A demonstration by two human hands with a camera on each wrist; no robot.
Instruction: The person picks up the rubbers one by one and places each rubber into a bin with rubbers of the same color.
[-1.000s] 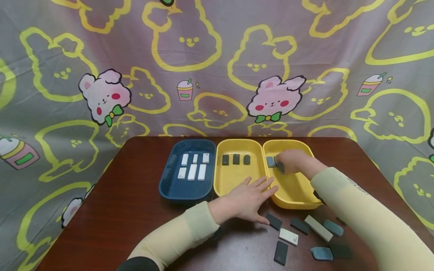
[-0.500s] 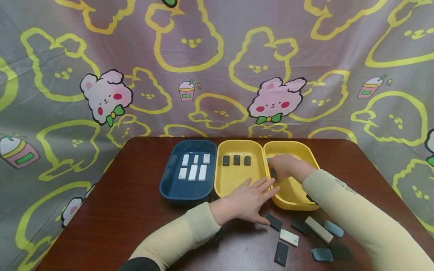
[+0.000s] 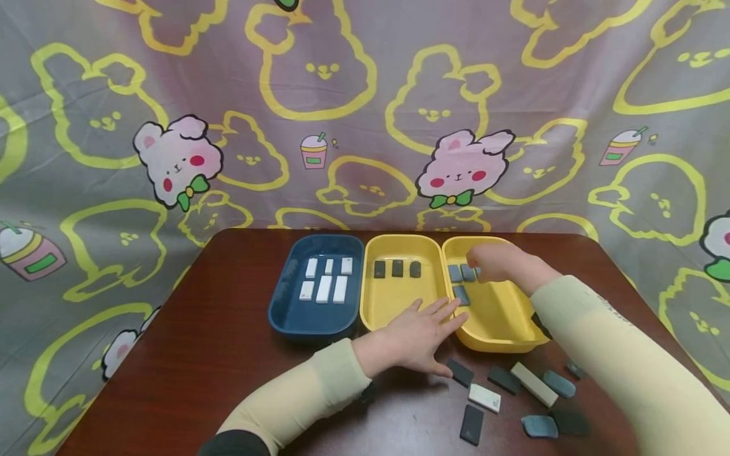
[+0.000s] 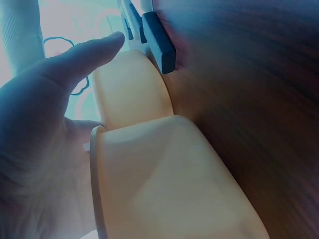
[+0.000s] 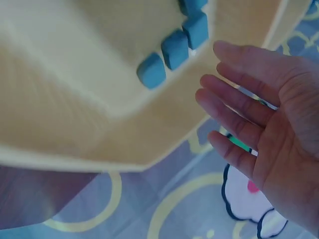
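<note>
My right hand [image 3: 497,263] hovers over the back of the right yellow tray [image 3: 513,339]. In the right wrist view its fingers [image 5: 234,94] are loosely extended, apart from the blue blocks. Several small blue eraser-like blocks [image 5: 174,49] lie along the tray's left and back inside; one block [image 3: 461,295] is nearer its front, close to my left fingertips. My left hand [image 3: 419,335] spreads its fingers over the front rims where the two yellow trays meet, holding nothing. Its thumb tip is near a black block [image 3: 459,372] on the table.
The middle yellow tray [image 3: 393,310] holds a row of black blocks [image 3: 397,268]. In the dark blue tray [image 3: 313,323] stand two rows of white blocks [image 3: 322,289]. Loose black, white and blue blocks [image 3: 559,384] lie on the table [image 3: 228,354] in front.
My right hand put down a blue block near the tray's left side and let it go, then drew back up and to the right. The left hand has stayed in place.
</note>
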